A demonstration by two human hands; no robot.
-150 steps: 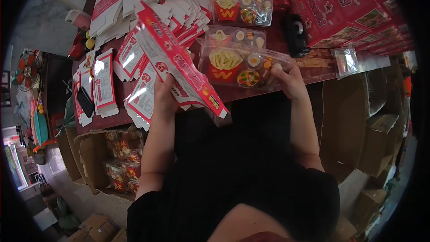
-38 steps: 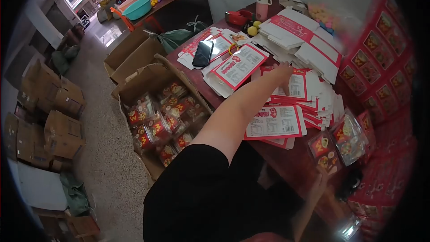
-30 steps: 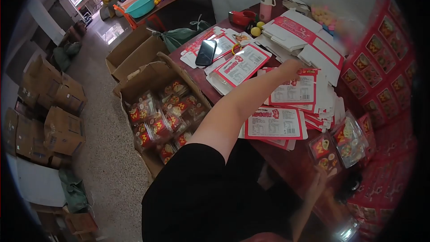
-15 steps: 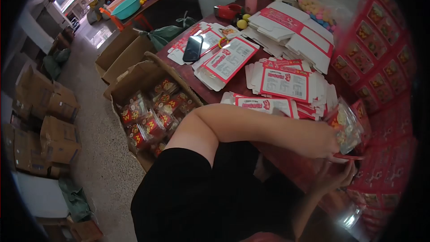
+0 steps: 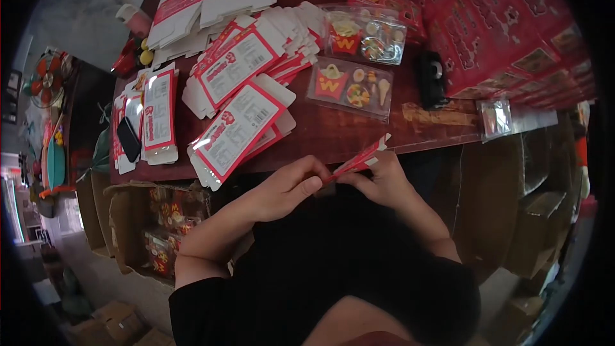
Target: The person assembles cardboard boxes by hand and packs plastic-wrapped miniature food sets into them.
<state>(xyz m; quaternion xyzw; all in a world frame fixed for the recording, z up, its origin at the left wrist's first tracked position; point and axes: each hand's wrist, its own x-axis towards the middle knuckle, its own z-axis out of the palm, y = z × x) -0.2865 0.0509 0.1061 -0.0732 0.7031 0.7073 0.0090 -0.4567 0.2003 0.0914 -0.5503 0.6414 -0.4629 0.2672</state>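
Note:
In front of my body both hands hold a thin red-and-white folding carton [image 5: 360,161], seen nearly edge-on. My left hand [image 5: 296,184] pinches its left end between thumb and fingers. Around its right end my right hand [image 5: 379,178] is closed, with the thumb underneath. Beyond them on the table lies a clear blister pack [image 5: 351,88] of small toy food with a red fries holder. A second clear pack [image 5: 365,36] rests behind it. Left of these, flattened cartons [image 5: 240,125] with printed backs lie in an overlapping pile.
A black tape dispenser [image 5: 432,80] stands right of the packs, beside a wall of stacked red boxes [image 5: 506,25]. A phone [image 5: 129,140] lies on cartons at the left. Below the table edge, an open cardboard box [image 5: 128,230] holds several packs. White cartons [image 5: 214,0] are stacked behind.
The view has swung right and down. My left arm, stretched out to the right before, is now drawn back, and both hands are in front of my body with the carton.

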